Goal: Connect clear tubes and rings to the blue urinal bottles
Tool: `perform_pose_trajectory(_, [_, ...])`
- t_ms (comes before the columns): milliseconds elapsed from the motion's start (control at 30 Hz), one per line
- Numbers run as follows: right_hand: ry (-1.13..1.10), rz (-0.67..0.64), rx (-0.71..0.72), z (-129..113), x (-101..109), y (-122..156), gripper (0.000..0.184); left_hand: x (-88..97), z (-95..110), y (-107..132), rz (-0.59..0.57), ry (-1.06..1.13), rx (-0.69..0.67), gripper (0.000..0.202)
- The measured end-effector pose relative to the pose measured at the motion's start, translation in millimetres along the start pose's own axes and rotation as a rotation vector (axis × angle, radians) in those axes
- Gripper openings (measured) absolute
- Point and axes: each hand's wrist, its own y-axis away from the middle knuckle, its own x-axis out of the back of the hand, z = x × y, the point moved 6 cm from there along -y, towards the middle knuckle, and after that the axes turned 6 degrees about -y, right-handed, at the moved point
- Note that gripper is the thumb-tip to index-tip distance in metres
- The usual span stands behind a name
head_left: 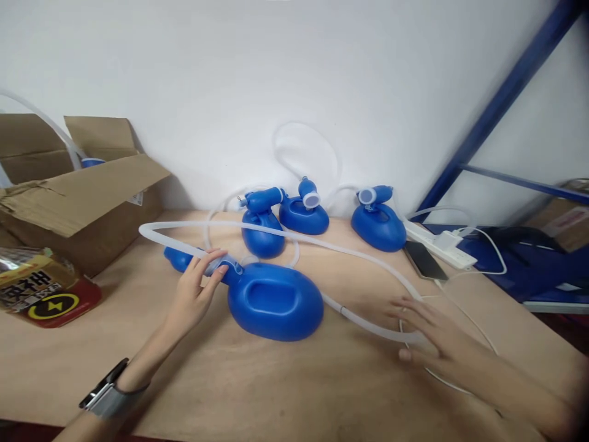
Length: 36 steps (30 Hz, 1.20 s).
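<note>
A blue plastic urinal bottle (276,328) lies on its side on the wooden table in front of me, its neck pointing left. My left hand (197,285) closes on that neck, thumb and fingers around its pale part. A long translucent hose (340,245) loops from the left over the bottle to the right and curves back to the bottle's base. At that right-hand bend, my right hand (427,331) has its fingers spread, slightly blurred. The hose passes at or behind its fingers; whether they touch cannot be made out.
Three more blue bottles (380,230) with hoses stand along the wall. At left are an open cardboard box (83,212) and a red-and-yellow labelled drink bottle (50,288). A phone (424,261), a white power strip (437,245) and thin cables lie right, beside a blue metal frame (497,113).
</note>
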Motion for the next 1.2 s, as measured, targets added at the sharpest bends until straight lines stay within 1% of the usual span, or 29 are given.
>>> perform_pose_trajectory(33, [0.021,-0.016,0.001,0.1,-11.5,8.4,0.063,0.6,-0.3,-1.0,-0.006,-0.014,0.004,0.046])
perform_pose_trajectory(67, [0.048,-0.003,0.005,-3.0,-21.9,11.6,0.063,1.6,-0.6,-1.6,-0.011,-0.033,0.006,0.049])
perform_pose_trajectory(100, [0.073,0.027,0.024,-8.7,-30.7,10.2,0.059,3.5,-1.2,-1.8,-0.012,-0.057,0.011,0.053])
perform_pose_trajectory(167, [0.096,0.11,0.08,-22.0,-40.5,-2.6,0.042,8.8,-3.1,-0.9,-0.025,-0.107,0.036,0.062])
perform_pose_trajectory(200, [0.09,0.157,0.097,-27.0,-39.8,-11.3,0.038,12.1,-4.0,0.3,-0.04,-0.134,0.047,0.066])
perform_pose_trajectory(233, [0.068,0.204,0.092,-29.7,-34.8,-20.2,0.037,15.4,-4.4,2.1,-0.064,-0.162,0.053,0.069])
perform_pose_trajectory(300, [-0.01,0.299,0.02,-28.7,-13.5,-35.6,0.037,22.5,-3.1,7.7,-0.111,-0.221,0.037,0.07])
perform_pose_trajectory(367, [-0.095,0.404,-0.076,-25.5,17.5,-46.1,0.039,29.0,1.9,14.9,-0.128,-0.28,-0.003,0.068])
perform_pose_trajectory(400, [-0.118,0.468,-0.096,-26.3,34.5,-50.1,0.042,31.0,5.3,18.4,-0.124,-0.314,-0.021,0.068])
perform_pose_trajectory(433, [-0.123,0.523,-0.086,-29.9,50.5,-54.3,0.045,31.7,9.2,21.2,-0.117,-0.356,-0.034,0.068])
perform_pose_trajectory(500, [-0.064,0.588,0.001,-45.4,76.2,-64.9,0.05,28.0,16.7,23.5,-0.117,-0.462,-0.038,0.067])
perform_pose_trajectory(567, [0.062,0.585,0.109,-67.7,91.4,-78.6,0.052,18.9,21.9,20.6,-0.159,-0.539,-0.024,0.065])
perform_pose_trajectory(633, [0.205,0.542,0.199,-91.2,98.6,-93.6,0.053,7.9,24.3,14.7,-0.257,-0.509,-0.042,0.066])
perform_pose_trajectory(700, [0.278,0.489,0.259,-109.4,102.4,-107.7,0.051,-0.9,22.7,10.4,-0.414,-0.347,-0.106,0.073])
perform_pose_trajectory(767, [0.289,0.474,0.313,-120.1,106.9,-117.9,0.05,-1.0,13.7,9.5,-0.56,-0.103,-0.142,0.077])
perform_pose_trajectory(800, [0.292,0.473,0.343,-122.5,109.1,-121.1,0.05,3.4,4.8,8.9,-0.592,0.017,-0.118,0.073])
perform_pose_trajectory(833, [0.305,0.473,0.377,-123.2,110.9,-123.1,0.051,10.7,-7.4,7.3,-0.575,0.116,-0.064,0.063])
perform_pose_trajectory(867, [0.331,0.473,0.415,-122.6,112.3,-123.8,0.052,20.0,-22.3,4.8,-0.515,0.185,0.008,0.051])
perform_pose_trajectory(900, [0.359,0.468,0.448,-120.3,113.2,-123.7,0.052,30.3,-38.4,1.9,-0.428,0.217,0.078,0.041])
perform_pose_trajectory(933, [0.383,0.459,0.468,-116.5,114.0,-123.1,0.051,40.4,-53.9,-1.3,-0.337,0.2,0.127,0.037])
perform_pose_trajectory(967, [0.396,0.456,0.479,-111.7,115.1,-122.0,0.049,49.4,-67.5,-5.3,-0.257,0.129,0.145,0.034])
perform_pose_trajectory(1000, [0.398,0.453,0.481,-106.5,116.4,-120.7,0.046,56.2,-78.1,-10.5,-0.203,0.013,0.128,0.03])
perform_pose_trajectory(1033, [0.393,0.447,0.482,-101.7,117.5,-119.2,0.044,59.6,-85.7,-16.9,-0.186,-0.13,0.081,0.029])
perform_pose_trajectory(1067, [0.381,0.434,0.48,-97.4,118.1,-117.8,0.045,59.5,-91.3,-24.1,-0.202,-0.279,0.021,0.036])
perform_pose_trajectory(1133, [0.351,0.399,0.491,-92.7,118.7,-114.6,0.052,52.5,-100.5,-39.6,-0.285,-0.518,-0.083,0.057])
perform_pose_trajectory(1167, [0.337,0.373,0.497,-91.8,118.6,-112.9,0.055,47.8,-104.6,-47.0,-0.334,-0.578,-0.109,0.063])
perform_pose_trajectory(1200, [0.322,0.348,0.501,-91.8,118.7,-111.2,0.056,44.5,-107.7,-54.4,-0.356,-0.584,-0.115,0.062])
